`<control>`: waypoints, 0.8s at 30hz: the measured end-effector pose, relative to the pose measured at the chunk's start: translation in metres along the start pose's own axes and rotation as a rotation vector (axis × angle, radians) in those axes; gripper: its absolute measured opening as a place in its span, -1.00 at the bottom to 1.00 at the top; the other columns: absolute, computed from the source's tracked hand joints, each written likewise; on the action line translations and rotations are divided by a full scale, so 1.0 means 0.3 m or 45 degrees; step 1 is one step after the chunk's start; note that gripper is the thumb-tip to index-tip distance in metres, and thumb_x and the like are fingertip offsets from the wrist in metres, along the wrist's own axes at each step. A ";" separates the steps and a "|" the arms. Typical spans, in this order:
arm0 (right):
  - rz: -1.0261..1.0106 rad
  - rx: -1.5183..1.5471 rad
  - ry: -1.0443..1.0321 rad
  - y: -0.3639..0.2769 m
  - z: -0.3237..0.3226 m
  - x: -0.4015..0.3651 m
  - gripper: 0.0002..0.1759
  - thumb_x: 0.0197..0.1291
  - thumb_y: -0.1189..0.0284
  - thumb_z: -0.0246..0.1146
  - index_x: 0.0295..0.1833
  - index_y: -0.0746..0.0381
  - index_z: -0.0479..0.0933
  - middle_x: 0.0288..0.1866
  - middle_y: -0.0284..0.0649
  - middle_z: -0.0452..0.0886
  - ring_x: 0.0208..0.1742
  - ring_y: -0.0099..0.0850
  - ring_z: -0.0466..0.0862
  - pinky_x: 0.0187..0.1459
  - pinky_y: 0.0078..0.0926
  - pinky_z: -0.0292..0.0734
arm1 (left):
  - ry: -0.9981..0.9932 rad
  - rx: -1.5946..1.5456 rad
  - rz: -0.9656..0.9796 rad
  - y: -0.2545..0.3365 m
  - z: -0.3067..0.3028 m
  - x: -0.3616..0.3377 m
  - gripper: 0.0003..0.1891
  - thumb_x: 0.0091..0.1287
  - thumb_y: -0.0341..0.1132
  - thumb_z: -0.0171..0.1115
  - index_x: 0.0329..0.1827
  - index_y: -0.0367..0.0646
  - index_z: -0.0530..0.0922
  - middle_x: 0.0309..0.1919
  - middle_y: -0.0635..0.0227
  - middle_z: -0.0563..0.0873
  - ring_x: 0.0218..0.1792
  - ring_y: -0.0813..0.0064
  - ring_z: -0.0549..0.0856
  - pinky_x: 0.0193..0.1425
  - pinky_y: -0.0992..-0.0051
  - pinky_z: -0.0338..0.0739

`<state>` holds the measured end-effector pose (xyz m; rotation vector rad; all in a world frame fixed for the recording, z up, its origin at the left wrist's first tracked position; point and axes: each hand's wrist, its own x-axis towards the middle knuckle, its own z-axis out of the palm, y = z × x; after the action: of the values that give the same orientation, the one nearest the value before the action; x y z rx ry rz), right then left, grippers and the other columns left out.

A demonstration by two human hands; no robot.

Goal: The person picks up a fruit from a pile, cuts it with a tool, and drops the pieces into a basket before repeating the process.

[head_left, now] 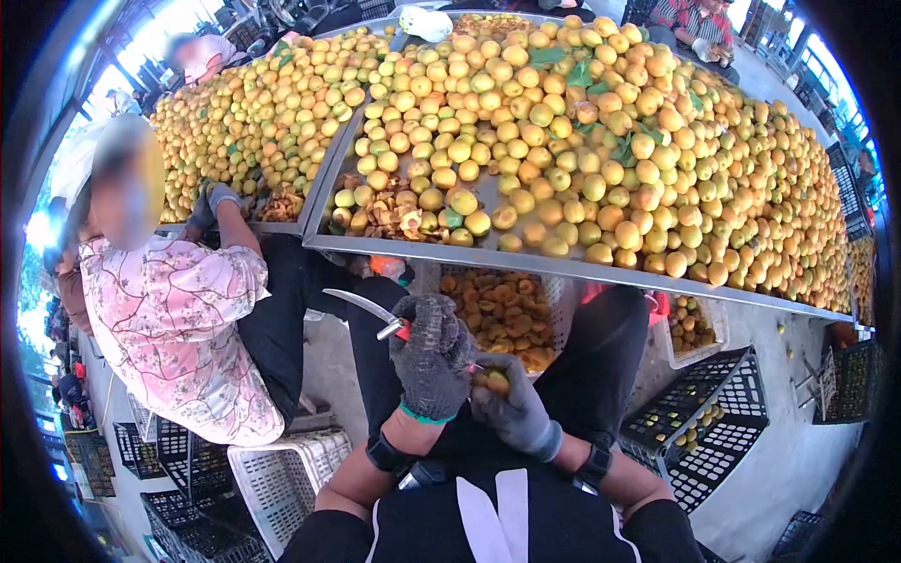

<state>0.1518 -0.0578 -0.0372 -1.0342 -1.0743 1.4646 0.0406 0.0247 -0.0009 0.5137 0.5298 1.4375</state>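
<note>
Both my hands wear grey gloves and meet above my lap. My left hand (432, 352) is closed round the red handle of a curved knife (361, 307), whose blade points up and to the left. In my right hand (516, 413) a yellow-green fruit (491, 380) is held by closed fingers, close against the left glove. Just beyond the hands, a white crate (560, 314) between my knees holds many orange fruit pieces (497, 314). A metal-edged table (526, 263) heaped with yellow fruit (601, 141) stands in front.
A person in a pink floral shirt (174, 328) sits close on the left, gloved hands at the table. An empty-looking white crate (282, 479) stands at lower left. Black crates (704, 422) lie at the right. Another person in stripes (694, 28) sits across the table.
</note>
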 end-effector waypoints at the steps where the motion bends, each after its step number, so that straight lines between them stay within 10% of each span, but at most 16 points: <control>1: -0.048 -0.069 0.005 0.001 0.001 0.002 -0.62 0.37 0.53 0.12 0.24 0.19 0.24 -0.19 -0.32 0.48 -0.36 -0.64 0.46 -0.37 -0.64 0.42 | -0.042 -0.055 -0.011 0.009 0.004 0.005 -0.94 0.41 -0.39 0.18 -0.12 -0.07 0.50 -0.30 0.39 0.60 -0.58 0.65 0.48 -0.65 0.59 0.41; 11: 0.176 0.290 -0.016 0.018 -0.001 -0.008 -0.62 0.35 0.51 0.16 0.21 0.18 0.23 -0.21 -0.33 0.47 -0.37 -0.65 0.47 -0.41 -0.63 0.43 | 0.067 0.173 -0.196 -0.004 0.024 -0.027 -0.95 0.40 -0.39 0.19 -0.14 -0.08 0.52 -0.40 0.41 0.60 -0.60 0.66 0.49 -0.67 0.61 0.37; 19: -0.448 -0.710 -0.123 0.092 -0.065 0.007 -0.40 0.17 0.50 0.32 0.27 0.32 0.21 0.01 0.04 0.49 0.01 -0.05 0.60 0.04 -0.26 0.51 | 0.073 0.009 -0.463 0.015 0.029 -0.011 -0.93 0.40 -0.33 0.19 -0.19 -0.10 0.52 -0.54 0.47 0.49 -0.70 0.64 0.40 -0.71 0.60 0.30; 24: -0.364 -0.796 -0.348 0.160 -0.115 -0.024 -0.35 0.15 0.50 0.33 0.29 0.28 0.16 -0.01 -0.01 0.50 -0.07 -0.10 0.61 -0.03 -0.24 0.54 | 0.115 -0.058 -0.654 -0.005 0.003 -0.032 -0.87 0.41 -0.26 0.20 -0.24 -0.10 0.53 -0.65 0.51 0.41 -0.78 0.64 0.33 -0.75 0.58 0.23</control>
<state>0.1751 -0.0659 -0.0913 -1.0543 -1.8706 1.0722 0.0417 0.0149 -0.0009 0.2497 0.6458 0.9805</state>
